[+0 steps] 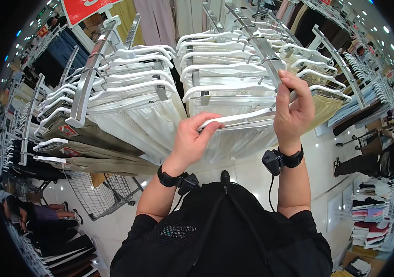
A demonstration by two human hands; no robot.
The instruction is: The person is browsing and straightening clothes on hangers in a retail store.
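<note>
My left hand [196, 136] is closed on the left end of a white clothes hanger [245, 116], thumb below and fingers over it. White pants [240, 141] hang from that hanger, at the front of a row. My right hand [294, 106] is raised at the front end of a metal display rail [261, 48], its thumb and fingers bent together by the hanger's hook. The thumb hides most of the hook, so whether it sits on the rail cannot be seen. Behind, several white hangers [227, 87] with pale pants hang from the same rail.
On the left, another rail [88, 76] carries white pants [137, 120], with olive pants [90, 138] beside it. A shopping cart [97, 194] stands lower left. People [44, 210] are at the left and right edges. A red sign [88, 9] hangs at the top.
</note>
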